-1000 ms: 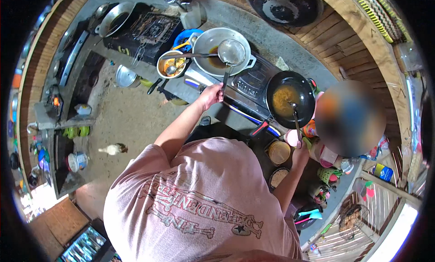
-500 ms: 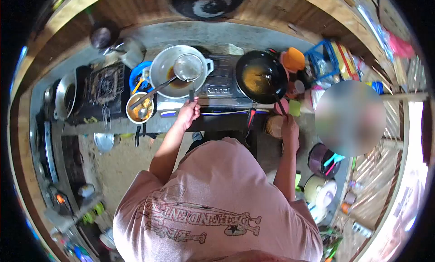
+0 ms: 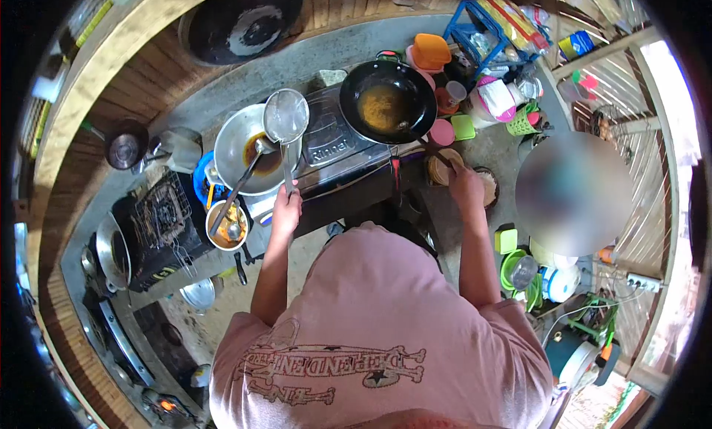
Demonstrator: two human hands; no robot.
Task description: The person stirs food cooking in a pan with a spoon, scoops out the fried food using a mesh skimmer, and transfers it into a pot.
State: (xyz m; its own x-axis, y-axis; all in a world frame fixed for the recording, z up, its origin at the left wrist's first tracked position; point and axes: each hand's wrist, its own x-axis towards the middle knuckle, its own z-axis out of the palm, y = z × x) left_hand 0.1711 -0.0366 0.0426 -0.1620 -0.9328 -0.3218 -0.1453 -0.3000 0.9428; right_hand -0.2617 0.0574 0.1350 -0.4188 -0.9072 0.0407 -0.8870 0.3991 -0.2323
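My left hand (image 3: 287, 211) is closed round the handle of a mesh strainer (image 3: 286, 116). The strainer's round mesh overlaps the right side of a silver pot (image 3: 228, 136), which has brown liquid in the bottom. A dark-handled ladle (image 3: 239, 183) leans in that pot, its handle reaching over a small saucepan (image 3: 227, 243) of food. On the right, my right hand (image 3: 466, 186) grips the dark handle of a black frying pan (image 3: 356, 103). Yellow-brown oil (image 3: 383, 108) lies in the pan, which is on the right side of the stove (image 3: 326, 143).
Plastic containers, including an orange tub (image 3: 432, 52), and a blue basket (image 3: 475, 47) crowd the counter's right side. A black grill stove (image 3: 159, 214) stands left. A large dark wok (image 3: 241, 25) hangs on the back wall. A person (image 3: 571, 195), blurred, is at the right.
The view has turned, so the stove now appears slanted. The strainer has moved from over the pot's middle toward its right rim. Both hands keep their grips.
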